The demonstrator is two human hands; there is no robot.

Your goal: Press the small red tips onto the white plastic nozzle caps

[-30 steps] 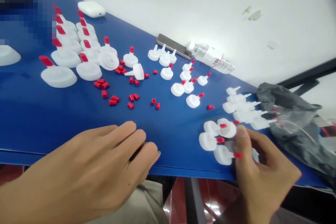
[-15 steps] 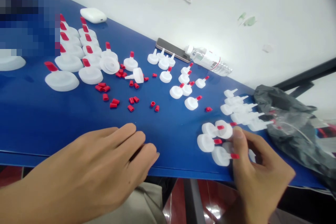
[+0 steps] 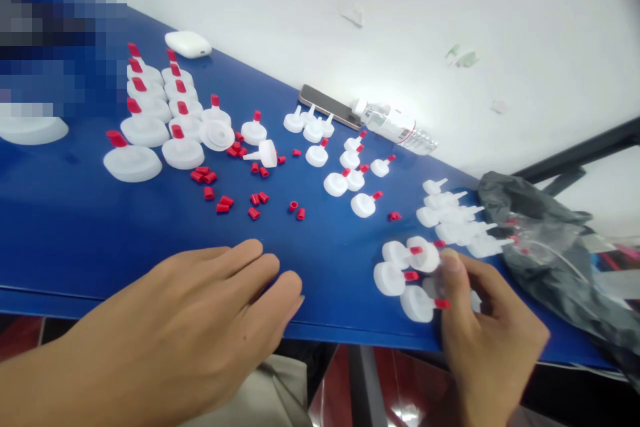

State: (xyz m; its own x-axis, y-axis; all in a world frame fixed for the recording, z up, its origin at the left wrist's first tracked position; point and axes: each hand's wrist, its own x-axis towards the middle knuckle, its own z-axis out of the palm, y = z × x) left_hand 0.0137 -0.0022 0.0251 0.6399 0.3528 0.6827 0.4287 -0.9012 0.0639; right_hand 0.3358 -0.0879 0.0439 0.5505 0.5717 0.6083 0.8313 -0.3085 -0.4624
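My left hand (image 3: 200, 320) lies flat on the near edge of the blue table (image 3: 75, 227), fingers stretched out, holding nothing. My right hand (image 3: 480, 333) is at the front right with thumb and fingers pinched round a white nozzle cap (image 3: 435, 285) that is mostly hidden behind them. Beside it lie three white nozzle caps with red tips (image 3: 400, 267). Loose red tips (image 3: 240, 203) are scattered mid-table.
Rows of larger white caps with red tips (image 3: 150, 120) stand at the far left. Uncapped white nozzles (image 3: 450, 217) lie next to a dark plastic bag (image 3: 555, 240). A phone (image 3: 327, 105), a water bottle (image 3: 395, 123) and a white case (image 3: 187, 43) sit by the wall.
The view has shifted slightly, so everything sits a little lower and to the left. Both hands keep their poses; the right hand stays pinched at the cap cluster.
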